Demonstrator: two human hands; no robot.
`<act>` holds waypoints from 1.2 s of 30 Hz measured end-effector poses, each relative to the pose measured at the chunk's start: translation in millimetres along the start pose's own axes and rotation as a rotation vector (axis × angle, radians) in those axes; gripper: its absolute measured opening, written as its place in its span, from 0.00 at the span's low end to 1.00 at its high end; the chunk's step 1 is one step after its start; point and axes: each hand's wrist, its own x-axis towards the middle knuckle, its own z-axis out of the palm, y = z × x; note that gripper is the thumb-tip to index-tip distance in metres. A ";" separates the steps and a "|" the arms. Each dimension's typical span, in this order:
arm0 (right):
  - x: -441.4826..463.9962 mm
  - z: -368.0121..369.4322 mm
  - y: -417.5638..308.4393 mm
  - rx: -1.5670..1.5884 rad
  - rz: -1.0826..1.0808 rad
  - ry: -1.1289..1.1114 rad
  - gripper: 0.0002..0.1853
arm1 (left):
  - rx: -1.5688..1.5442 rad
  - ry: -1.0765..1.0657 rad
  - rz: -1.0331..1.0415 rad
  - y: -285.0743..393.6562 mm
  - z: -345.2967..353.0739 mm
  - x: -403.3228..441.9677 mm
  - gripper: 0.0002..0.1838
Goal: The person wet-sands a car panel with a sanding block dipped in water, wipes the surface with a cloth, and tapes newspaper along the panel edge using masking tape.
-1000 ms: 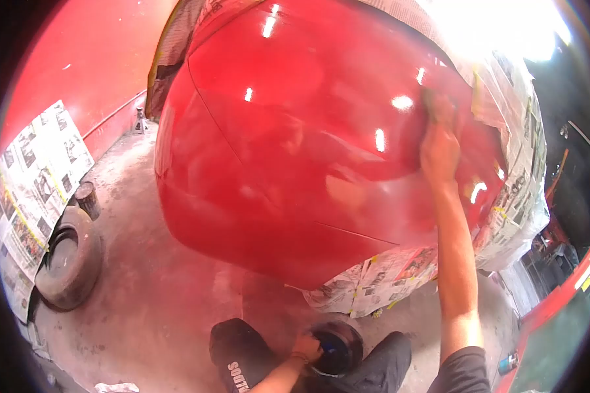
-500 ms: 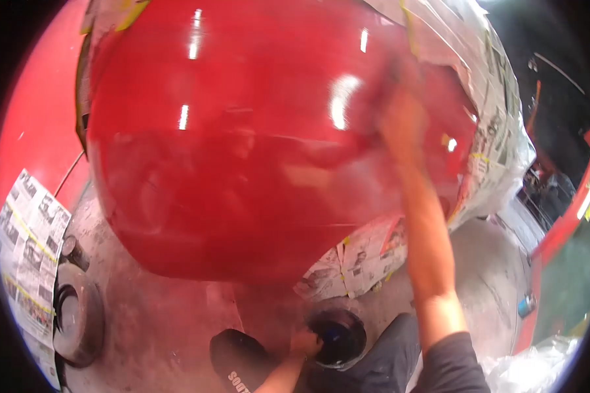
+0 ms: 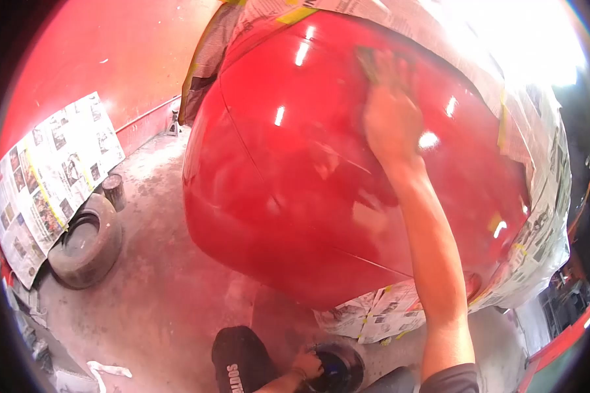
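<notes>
Right hand: the right hand (image 3: 394, 121) is up high on the red panel (image 3: 288, 216), arm stretched out. It lies flat with its fingers pointing away. It is a bit blurry, so I cannot tell if the fingers grip.
Pad: a small dark pad (image 3: 366, 62) pokes out at the left side of the right hand's fingertips, against the panel.
Left hand: the left hand (image 3: 308, 364) is down low, at the near edge of the black tub (image 3: 356, 357). I cannot tell if it grips the edge or just touches it.
Tub: just right of the left hand, with something blue inside.
Panel: under the right hand, and in front of the left hand. It is shiny, with bright spots of light near the right hand.
Paper: newspaper (image 3: 537, 170) goes around the panel, beyond the right hand and to its right, with yellow tape (image 3: 503, 124) on it.
Leg: a dark leg (image 3: 239, 354) with white letters is just left of the left hand.
Tire: well to the left of both hands, a dusty tire (image 3: 109, 251) leans by more newspaper (image 3: 52, 180). A can (image 3: 114, 193) stands just behind it.
Floor: the gray floor (image 3: 167, 298) is below both hands.
</notes>
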 end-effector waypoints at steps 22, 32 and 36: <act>3.6 -6.5 19.7 0.092 0.072 0.009 0.33 | -0.048 0.156 0.031 -2.5 32.2 1.4 0.21; -1.6 22.5 32.7 -0.014 -0.107 0.361 0.30 | -0.011 0.027 0.053 -0.9 6.9 -6.0 0.22; -66.7 -26.8 127.8 -0.162 0.089 0.208 0.32 | -0.065 0.013 0.050 1.9 -0.7 -3.2 0.22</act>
